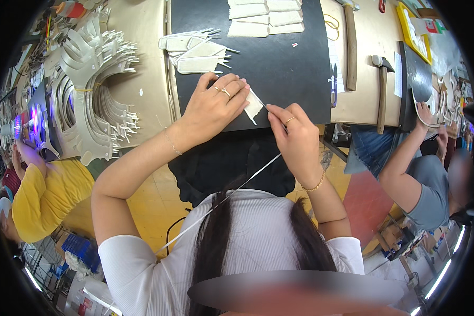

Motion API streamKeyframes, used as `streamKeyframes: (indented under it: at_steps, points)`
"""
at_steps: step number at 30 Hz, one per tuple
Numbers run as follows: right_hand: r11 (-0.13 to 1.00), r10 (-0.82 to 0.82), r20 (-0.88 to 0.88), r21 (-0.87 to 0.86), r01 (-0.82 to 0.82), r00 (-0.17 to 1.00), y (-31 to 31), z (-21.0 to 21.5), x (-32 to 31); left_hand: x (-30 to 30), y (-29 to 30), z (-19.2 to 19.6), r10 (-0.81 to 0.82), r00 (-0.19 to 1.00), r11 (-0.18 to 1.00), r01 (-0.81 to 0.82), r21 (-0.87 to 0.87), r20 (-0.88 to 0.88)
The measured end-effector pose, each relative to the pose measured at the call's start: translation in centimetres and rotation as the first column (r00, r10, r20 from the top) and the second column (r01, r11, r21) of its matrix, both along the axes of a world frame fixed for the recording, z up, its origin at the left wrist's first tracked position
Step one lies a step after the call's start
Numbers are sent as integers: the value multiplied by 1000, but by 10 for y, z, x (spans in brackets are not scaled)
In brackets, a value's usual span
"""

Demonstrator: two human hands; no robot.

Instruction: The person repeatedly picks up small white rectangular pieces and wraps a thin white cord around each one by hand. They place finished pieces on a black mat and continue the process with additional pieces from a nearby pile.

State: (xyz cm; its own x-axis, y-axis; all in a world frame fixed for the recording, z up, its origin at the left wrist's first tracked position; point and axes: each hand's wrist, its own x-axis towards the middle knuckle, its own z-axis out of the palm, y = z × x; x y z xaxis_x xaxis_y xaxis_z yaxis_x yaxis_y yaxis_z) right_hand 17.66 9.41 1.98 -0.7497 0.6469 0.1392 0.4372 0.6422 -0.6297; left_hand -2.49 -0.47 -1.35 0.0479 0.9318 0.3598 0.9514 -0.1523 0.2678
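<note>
A small cream piece (254, 107) with a pale thin edging lies near the front edge of the black work board (279, 68). The bent fingers of my left hand (216, 102) hold its left side against the board and cover part of it. At its right edge, my right hand (295, 131) pinches a thin white strip (258, 171) between thumb and fingers. The strip's long tail runs down to the left across my lap and shirt. Beyond my left hand is a loose pile of similar cream pieces (197, 50) with white strip ends sticking out.
Flat cream pieces (266, 18) lie in rows at the board's far side. A large stack of curved white parts (84, 95) stands left. Right of the board are blue-handled scissors (334, 87), a wooden handle (351, 50) and a hammer (383, 87). Other people work on both sides.
</note>
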Motion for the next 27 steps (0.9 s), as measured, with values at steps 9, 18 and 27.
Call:
streamKeyframes:
  at_steps: [9,18,27]
  points:
    - [969,123,225,182,-166,967,-12,-3,4,0,-2,1,-22,997,999,18,-43,-78]
    - [957,157,194,211,-198,968,-12,-7,4,2,-4,4,-36,989,997,25,-76,-143]
    - [945,168,251,234,-228,953,-11,-1,3,5,-6,0,0,997,994,-9,-105,-82]
